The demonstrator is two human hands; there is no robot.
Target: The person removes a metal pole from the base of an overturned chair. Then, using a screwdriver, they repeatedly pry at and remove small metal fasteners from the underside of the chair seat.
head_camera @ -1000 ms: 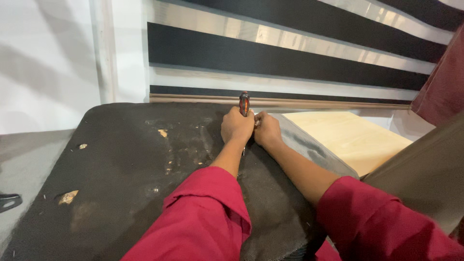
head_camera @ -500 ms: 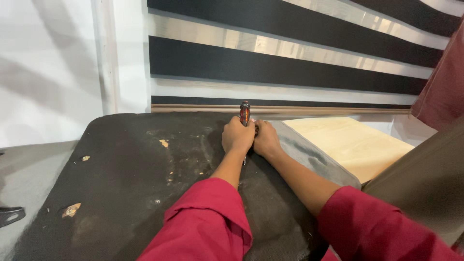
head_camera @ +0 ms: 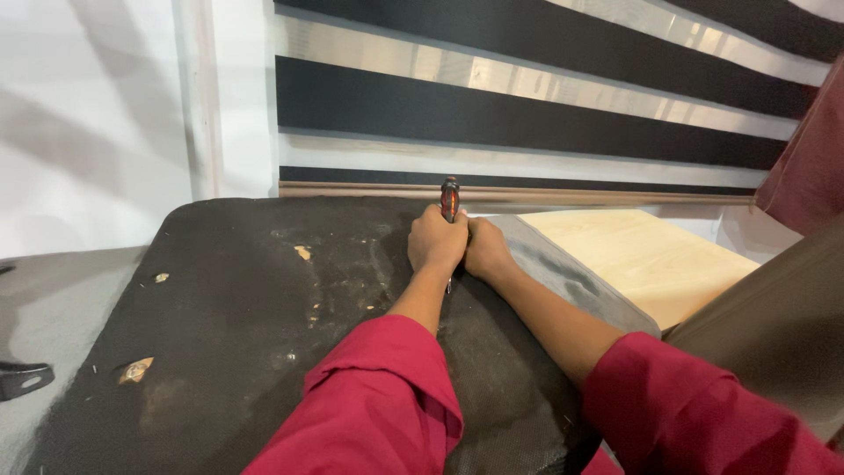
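Note:
My left hand (head_camera: pixel 435 240) is closed around a screwdriver (head_camera: pixel 450 198) with an orange and black handle; the handle's top sticks up above my fist. The shaft points down along the dark fabric panel (head_camera: pixel 264 317), a black mesh-covered upholstered piece with a few pale scraps stuck on it. My right hand (head_camera: pixel 485 249) presses right against the left one, fingers curled beside the tool's handle. Both arms wear red sleeves. The tool's tip is hidden under my hands.
A grey cloth edge (head_camera: pixel 563 268) borders the panel on the right, beside a pale wooden board (head_camera: pixel 637 259). A brown panel (head_camera: pixel 774 317) leans at the right. Behind is a wall with black and silver stripes (head_camera: pixel 527 105). A dark metal bracket (head_camera: pixel 22 380) lies at far left.
My hands and the screwdriver stay locked together on the panel; the view has shifted slightly, with the hands appearing a bit lower in the picture.

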